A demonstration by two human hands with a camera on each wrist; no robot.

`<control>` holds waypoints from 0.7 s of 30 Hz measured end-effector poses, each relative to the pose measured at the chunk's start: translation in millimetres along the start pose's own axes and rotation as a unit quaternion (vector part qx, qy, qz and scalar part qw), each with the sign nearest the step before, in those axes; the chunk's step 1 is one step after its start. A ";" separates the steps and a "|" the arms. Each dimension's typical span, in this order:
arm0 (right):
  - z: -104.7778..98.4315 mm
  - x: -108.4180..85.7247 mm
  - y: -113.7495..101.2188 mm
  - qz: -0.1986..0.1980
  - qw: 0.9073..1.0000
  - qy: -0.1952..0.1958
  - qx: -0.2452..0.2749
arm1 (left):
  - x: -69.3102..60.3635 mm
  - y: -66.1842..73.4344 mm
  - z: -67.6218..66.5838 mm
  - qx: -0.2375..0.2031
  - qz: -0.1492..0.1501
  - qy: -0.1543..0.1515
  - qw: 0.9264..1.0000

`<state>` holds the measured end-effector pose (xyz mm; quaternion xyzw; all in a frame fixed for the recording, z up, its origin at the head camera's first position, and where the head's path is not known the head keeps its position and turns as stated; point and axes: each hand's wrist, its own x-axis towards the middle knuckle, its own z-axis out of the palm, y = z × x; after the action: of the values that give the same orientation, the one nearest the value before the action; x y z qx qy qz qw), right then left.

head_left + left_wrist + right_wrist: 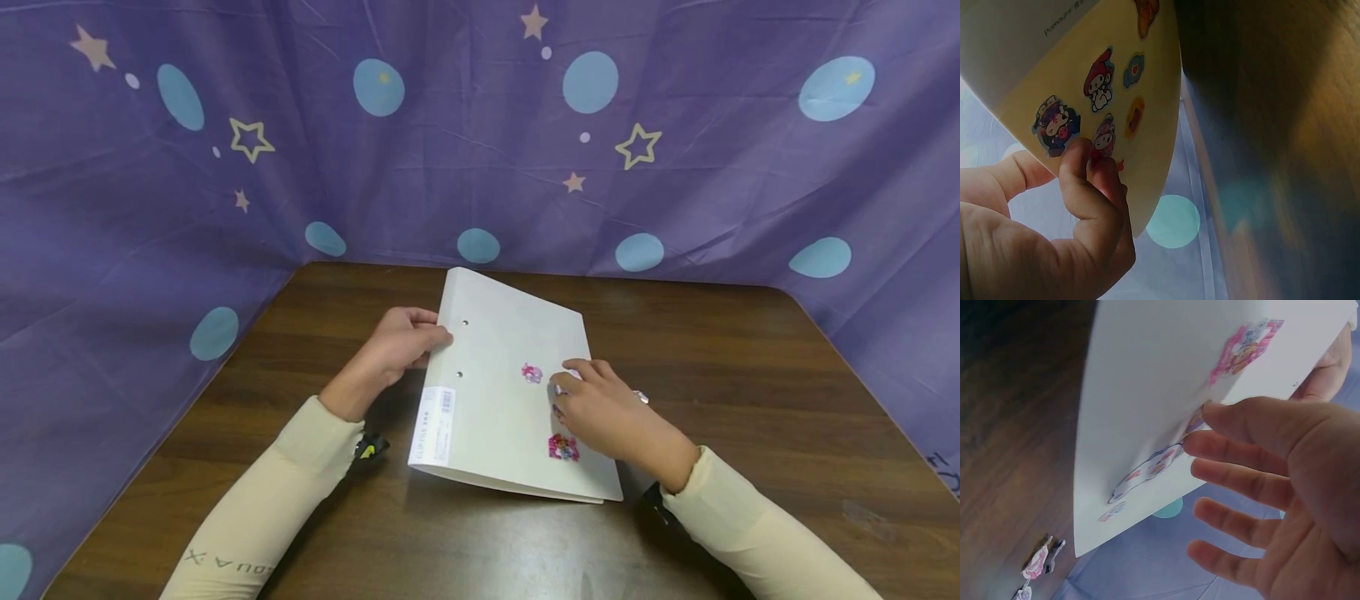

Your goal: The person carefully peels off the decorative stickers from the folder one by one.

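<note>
A white clip file (510, 333) stands tilted on the table, its spine to the left with a printed label (435, 425). My left hand (397, 346) grips the spine edge, thumb on the front and fingers behind. Several cartoon stickers, one a figure in a red hood (1099, 81), show on the cover in the left wrist view. My right hand (611, 417) touches the front cover, partly hiding stickers there. In the right wrist view its thumb and forefinger meet a small sticker (1194, 420), the other fingers spread, between a pink sticker (1244, 350) and a long one (1147, 472).
The brown wooden table (720, 367) extends around the file. Small loose cut-out pieces (1036, 561) lie on it beyond the file's edge in the right wrist view. A clear scrap (868, 518) lies at the right. A purple patterned cloth (480, 150) hangs behind.
</note>
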<state>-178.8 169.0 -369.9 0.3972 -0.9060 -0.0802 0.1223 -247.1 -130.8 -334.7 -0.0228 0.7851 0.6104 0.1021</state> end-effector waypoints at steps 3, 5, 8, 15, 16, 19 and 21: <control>-1.7 -0.3 0.7 0.018 0.999 -0.014 0.042 | 0.7 -0.2 0.5 -0.001 -0.002 -0.001 1.000; -2.1 -0.8 1.6 0.027 0.997 -0.020 0.066 | 1.1 -0.5 0.5 -0.001 -0.002 -0.001 1.000; -2.0 -1.4 2.7 0.026 0.997 -0.023 0.074 | 1.2 -0.7 0.4 -0.001 -0.002 -0.001 1.000; -0.6 0.7 1.5 0.021 0.998 -0.030 0.058 | 1.0 -1.0 0.6 0.001 0.001 -0.003 1.000; -0.2 1.1 1.1 0.022 0.998 -0.029 0.054 | 0.9 -0.8 0.6 0.001 0.001 -0.003 1.000; 1.6 1.9 0.3 0.023 0.998 -0.021 0.047 | 0.6 -1.0 0.1 0.004 0.005 -0.004 1.000; 2.5 1.9 0.0 0.022 0.999 -0.015 0.043 | 0.4 -0.8 0.0 0.005 0.005 -0.004 1.000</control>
<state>-180.7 167.6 -371.9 0.3805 -0.9189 -0.0445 0.0937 -247.4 -131.0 -335.6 -0.0160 0.7881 0.6068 0.1019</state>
